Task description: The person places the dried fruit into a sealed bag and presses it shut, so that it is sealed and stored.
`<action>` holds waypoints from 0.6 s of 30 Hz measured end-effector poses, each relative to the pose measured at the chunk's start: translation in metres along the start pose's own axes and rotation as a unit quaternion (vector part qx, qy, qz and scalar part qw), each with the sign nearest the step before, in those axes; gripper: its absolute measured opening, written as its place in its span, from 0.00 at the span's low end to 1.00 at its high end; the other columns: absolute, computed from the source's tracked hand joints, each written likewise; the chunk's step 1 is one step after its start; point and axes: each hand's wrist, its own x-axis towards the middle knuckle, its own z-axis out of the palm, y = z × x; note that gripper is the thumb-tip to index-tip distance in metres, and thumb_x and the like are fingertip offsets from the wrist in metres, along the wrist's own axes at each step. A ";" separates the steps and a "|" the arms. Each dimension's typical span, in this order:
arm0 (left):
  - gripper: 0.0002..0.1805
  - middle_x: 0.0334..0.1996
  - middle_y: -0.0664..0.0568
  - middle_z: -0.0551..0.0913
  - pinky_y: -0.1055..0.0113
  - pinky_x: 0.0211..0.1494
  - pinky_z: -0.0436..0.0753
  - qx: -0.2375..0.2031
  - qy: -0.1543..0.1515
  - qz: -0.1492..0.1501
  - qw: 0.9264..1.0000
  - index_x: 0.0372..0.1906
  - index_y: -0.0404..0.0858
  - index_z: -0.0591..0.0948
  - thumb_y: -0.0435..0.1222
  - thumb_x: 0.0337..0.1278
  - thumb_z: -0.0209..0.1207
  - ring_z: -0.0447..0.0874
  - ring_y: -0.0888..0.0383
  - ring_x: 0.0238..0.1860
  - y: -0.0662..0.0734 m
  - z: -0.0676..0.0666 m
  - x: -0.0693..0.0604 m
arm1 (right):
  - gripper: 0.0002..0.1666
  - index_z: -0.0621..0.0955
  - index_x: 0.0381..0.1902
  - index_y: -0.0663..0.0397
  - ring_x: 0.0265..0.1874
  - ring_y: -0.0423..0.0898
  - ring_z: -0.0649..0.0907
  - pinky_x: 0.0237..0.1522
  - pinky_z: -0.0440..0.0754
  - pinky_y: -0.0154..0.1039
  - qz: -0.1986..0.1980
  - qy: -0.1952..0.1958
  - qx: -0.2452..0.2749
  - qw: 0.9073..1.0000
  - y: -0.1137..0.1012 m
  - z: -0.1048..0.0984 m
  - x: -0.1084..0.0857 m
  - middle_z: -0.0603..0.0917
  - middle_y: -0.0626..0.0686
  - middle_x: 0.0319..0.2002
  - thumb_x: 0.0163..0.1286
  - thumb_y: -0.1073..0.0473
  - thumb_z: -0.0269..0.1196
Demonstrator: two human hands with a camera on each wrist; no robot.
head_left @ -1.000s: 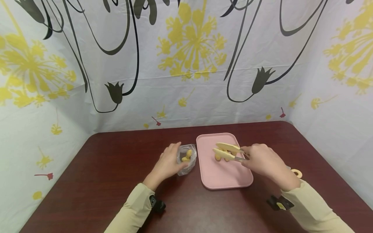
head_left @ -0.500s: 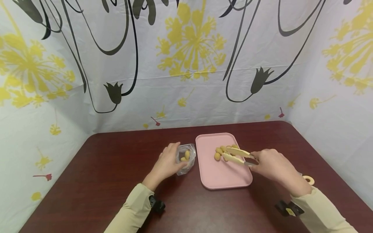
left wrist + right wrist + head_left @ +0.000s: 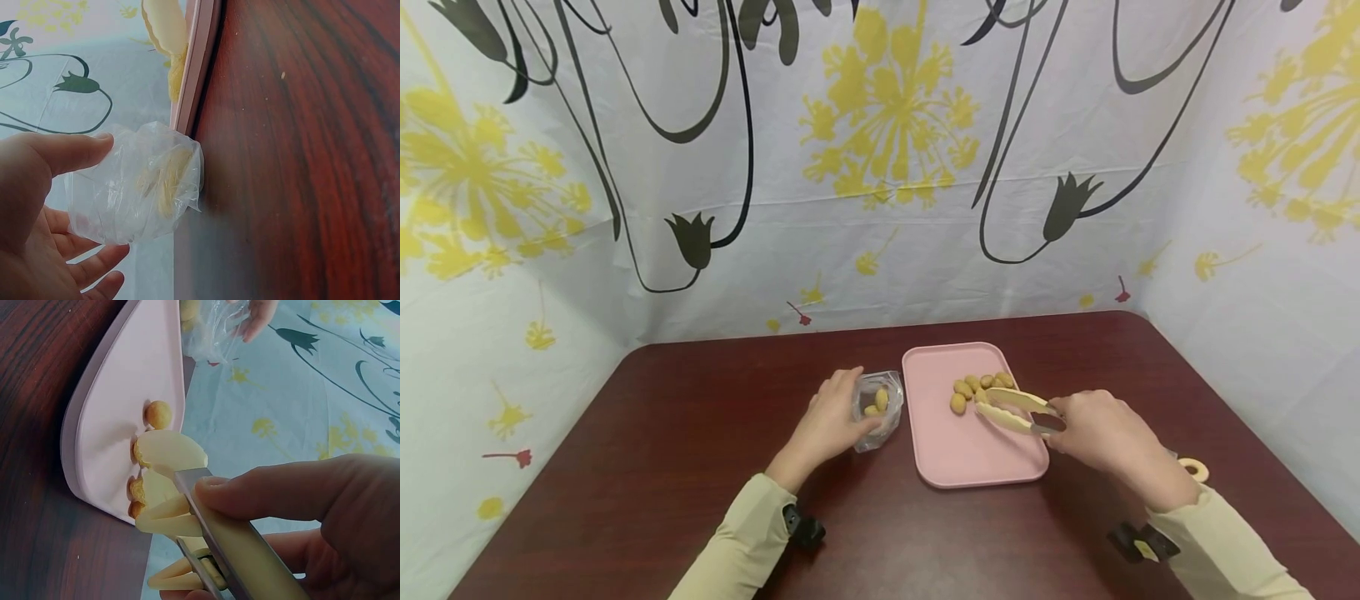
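Observation:
A clear plastic bag (image 3: 869, 442) stands at the left edge of the pink tray (image 3: 951, 458), with a few small yellow-brown oval pieces (image 3: 882, 398) inside. My left hand (image 3: 829, 423) holds the bag between thumb and fingers, its mouth facing up. In my right hand (image 3: 1103, 435) is a pair of cream-tipped tongs (image 3: 1009, 419), gripped around the metal arms. The tongs' tips are spread low over the tray beside the row of similar pieces (image 3: 958, 403). One piece sits near the tips; whether they touch it I cannot tell. In the right wrist view the tongs' head (image 3: 172, 450) hides some pieces.
The dark red wooden table (image 3: 715, 417) carries the tray and bag. A cream ring (image 3: 1195, 469) shows beyond the right wrist. Flower-patterned cloth (image 3: 820, 208) hangs behind the table and on both sides.
The right hand has drawn the tongs rightward, uncovering more pieces, and their tips have spread a little in the last half second. The left hand and bag have stayed in place.

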 end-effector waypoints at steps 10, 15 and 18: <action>0.45 0.61 0.41 0.71 0.45 0.65 0.66 -0.003 -0.004 -0.003 1.000 0.68 0.33 0.64 0.47 0.47 0.70 0.68 0.43 0.63 -0.001 0.000 -0.001 | 0.16 0.84 0.39 0.58 0.20 0.44 0.71 0.21 0.66 0.40 0.012 -0.023 0.004 1.000 0.000 0.001 0.004 0.76 0.46 0.20 0.53 0.56 0.68; 0.45 0.61 0.41 0.71 0.45 0.64 0.67 -0.002 -0.003 -0.003 1.000 0.68 0.34 0.64 0.47 0.46 0.70 0.68 0.43 0.63 -0.001 0.000 -0.001 | 0.13 0.84 0.35 0.56 0.19 0.44 0.71 0.20 0.66 0.41 0.005 -0.013 0.000 1.000 0.000 0.001 0.004 0.75 0.45 0.18 0.53 0.55 0.67; 0.45 0.61 0.41 0.71 0.45 0.65 0.67 -0.002 -0.004 -0.006 1.000 0.68 0.34 0.64 0.47 0.46 0.70 0.68 0.43 0.63 -0.001 0.000 -0.001 | 0.10 0.84 0.32 0.54 0.19 0.44 0.70 0.20 0.66 0.41 0.002 -0.006 -0.002 1.000 0.000 0.000 0.004 0.74 0.45 0.17 0.53 0.55 0.67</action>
